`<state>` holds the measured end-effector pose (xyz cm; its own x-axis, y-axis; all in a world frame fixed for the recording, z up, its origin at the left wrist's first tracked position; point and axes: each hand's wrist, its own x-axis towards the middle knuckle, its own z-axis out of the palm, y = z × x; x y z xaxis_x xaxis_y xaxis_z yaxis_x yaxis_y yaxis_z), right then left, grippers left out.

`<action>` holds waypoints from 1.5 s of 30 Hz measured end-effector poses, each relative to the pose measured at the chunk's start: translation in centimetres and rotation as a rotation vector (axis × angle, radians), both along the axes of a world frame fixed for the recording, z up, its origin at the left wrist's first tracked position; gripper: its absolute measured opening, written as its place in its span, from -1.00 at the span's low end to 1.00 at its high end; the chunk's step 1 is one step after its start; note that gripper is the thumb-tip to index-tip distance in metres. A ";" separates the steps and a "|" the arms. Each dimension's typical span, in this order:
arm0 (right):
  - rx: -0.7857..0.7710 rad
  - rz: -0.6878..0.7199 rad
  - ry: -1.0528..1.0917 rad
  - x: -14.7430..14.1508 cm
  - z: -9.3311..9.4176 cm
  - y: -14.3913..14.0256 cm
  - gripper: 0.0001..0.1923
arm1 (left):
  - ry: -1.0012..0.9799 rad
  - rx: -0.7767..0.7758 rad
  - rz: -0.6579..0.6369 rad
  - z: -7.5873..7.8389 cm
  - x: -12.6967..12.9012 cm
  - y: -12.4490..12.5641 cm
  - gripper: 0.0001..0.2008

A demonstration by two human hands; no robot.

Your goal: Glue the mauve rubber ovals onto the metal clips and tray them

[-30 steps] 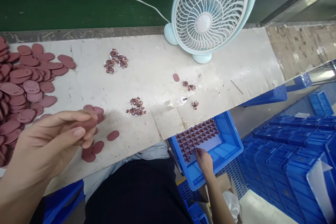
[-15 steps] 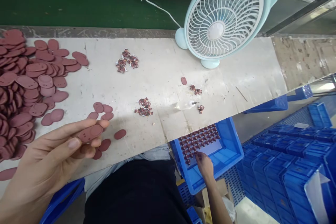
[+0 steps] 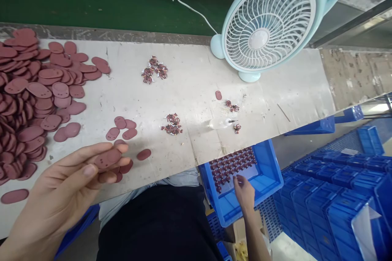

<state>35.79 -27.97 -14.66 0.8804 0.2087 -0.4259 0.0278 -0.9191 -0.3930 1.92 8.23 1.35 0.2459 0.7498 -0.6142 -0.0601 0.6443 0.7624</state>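
Fingers of the left hand pinch a maroon oval disc with small holes, thumb under and index finger over, so that hand is clamped on the piece and holds it just above the near edge of the table. The disc's long axis runs roughly left to right, tipped up slightly toward the right, and it pokes out past the fingertips toward the table's middle. Far lower and to the right, well apart from the left, the right hand reaches down into a blue bin beside the lap, fingertips at the rows of small dark red parts lined up in it; whether it has closed on one I cannot tell. The left hand is much the nearer to the disc. A big heap of loose discs lies left of the held piece, a few strays just beyond it, and a pale blue fan stands at the table's back edge.
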 end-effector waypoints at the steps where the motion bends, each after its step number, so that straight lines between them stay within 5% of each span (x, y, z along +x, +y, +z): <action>1: 0.086 -0.062 -0.040 0.0 1.3 0.9 -0.68 | -0.010 -0.019 -0.004 -0.3 -0.2 -0.3 -0.59; 5: 0.527 -0.226 -0.041 -1.4 7.5 6.7 -0.55 | -0.139 -0.110 -0.073 -1.4 0.1 -2.6 -0.65; 9: 0.829 -0.172 0.341 -4.9 12.2 14.4 -0.43 | -0.295 -0.219 -0.143 -1.6 2.2 -5.1 -0.78; 12: 1.088 -0.151 0.886 -6.6 12.9 19.8 -0.29 | -0.409 -0.253 -0.168 -1.5 3.6 -6.2 -0.76; 15: 1.477 -0.207 1.486 -5.9 12.0 24.1 -0.40 | -0.483 -0.245 -0.184 -1.5 4.1 -6.6 -0.76; 20: 1.594 -0.226 1.672 -4.6 12.4 27.2 -0.73 | -0.566 -0.220 -0.163 -1.3 4.2 -6.6 -0.76; 22: 1.541 -0.226 1.560 -5.8 13.8 26.9 -0.67 | -0.591 -0.224 -0.135 -1.3 4.3 -6.5 -0.75; 27: 1.306 0.042 0.750 -12.0 17.4 24.8 -0.64 | -0.639 -0.248 -0.092 -1.4 4.6 -6.6 -0.74; 32: 1.316 0.237 0.187 -15.7 17.7 23.7 -0.76 | -0.652 -0.242 -0.072 -1.1 4.7 -6.8 -0.74; 45: 1.179 0.331 -0.010 -15.9 17.1 23.2 -0.80 | -0.633 -0.222 -0.077 -1.0 4.7 -6.5 -0.71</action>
